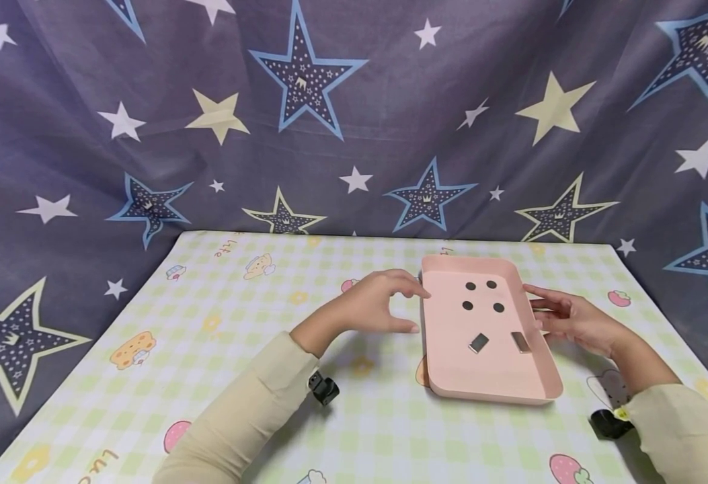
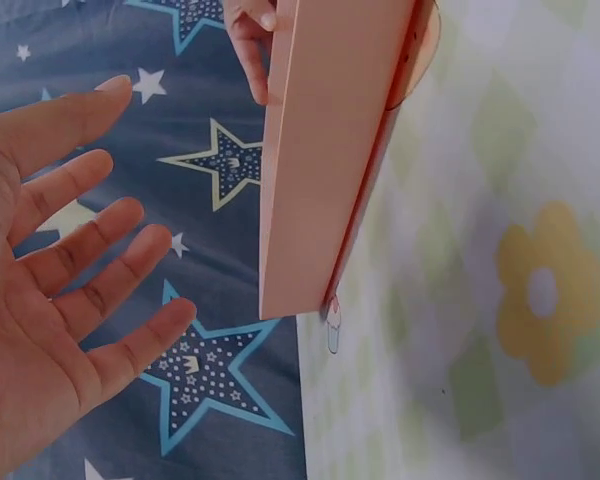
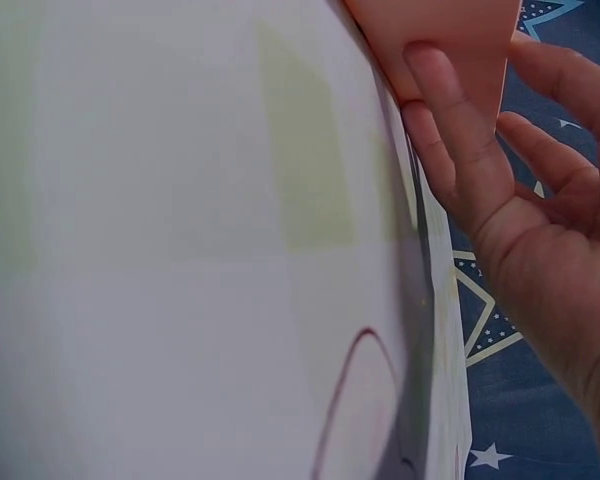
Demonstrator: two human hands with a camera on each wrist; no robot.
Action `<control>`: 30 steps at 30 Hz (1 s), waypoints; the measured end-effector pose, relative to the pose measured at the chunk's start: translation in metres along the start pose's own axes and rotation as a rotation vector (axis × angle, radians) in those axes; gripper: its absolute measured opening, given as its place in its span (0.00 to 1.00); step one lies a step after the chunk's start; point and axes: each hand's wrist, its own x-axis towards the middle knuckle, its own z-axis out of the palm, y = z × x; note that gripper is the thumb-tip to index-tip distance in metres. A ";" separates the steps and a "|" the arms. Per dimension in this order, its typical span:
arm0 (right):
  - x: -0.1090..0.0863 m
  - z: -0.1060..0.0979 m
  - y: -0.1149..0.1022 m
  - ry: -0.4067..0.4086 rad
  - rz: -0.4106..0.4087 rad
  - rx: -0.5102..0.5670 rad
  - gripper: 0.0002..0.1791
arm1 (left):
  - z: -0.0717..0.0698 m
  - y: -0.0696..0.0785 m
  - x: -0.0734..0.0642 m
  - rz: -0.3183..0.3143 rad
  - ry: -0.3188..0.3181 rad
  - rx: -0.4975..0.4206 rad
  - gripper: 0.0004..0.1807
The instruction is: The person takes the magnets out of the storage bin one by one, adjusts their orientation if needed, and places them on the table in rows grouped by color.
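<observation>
A pink tray point(image 1: 483, 376) sits on the checked tablecloth point(image 1: 208, 376), 4 black discs point(image 1: 467, 306) and 2 metal blocks point(image 1: 478, 343) inside. The left hand point(image 1: 373, 304) is spread wide beside it; the right hand point(image 1: 582, 326) touches the opposite wall, fingers loose.

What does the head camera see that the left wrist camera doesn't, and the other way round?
Only the head view sees inside the pink tray: four dark round spots and two shiny rectangular pieces.

Only the left wrist view shows the palm of the left hand, and the outside of the tray wall facing it.

Both show the tray, that hand, the right hand, the checked cloth and the starry curtain.
</observation>
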 end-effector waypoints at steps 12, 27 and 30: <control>0.000 -0.001 0.000 -0.006 -0.005 0.005 0.37 | 0.002 0.005 0.019 0.075 -0.022 -0.065 0.27; 0.000 -0.001 -0.002 -0.006 0.007 0.014 0.38 | 0.008 0.011 0.041 0.076 -0.024 -0.091 0.26; -0.001 -0.001 -0.002 -0.011 -0.002 0.014 0.38 | 0.011 0.013 0.046 0.059 -0.033 -0.096 0.26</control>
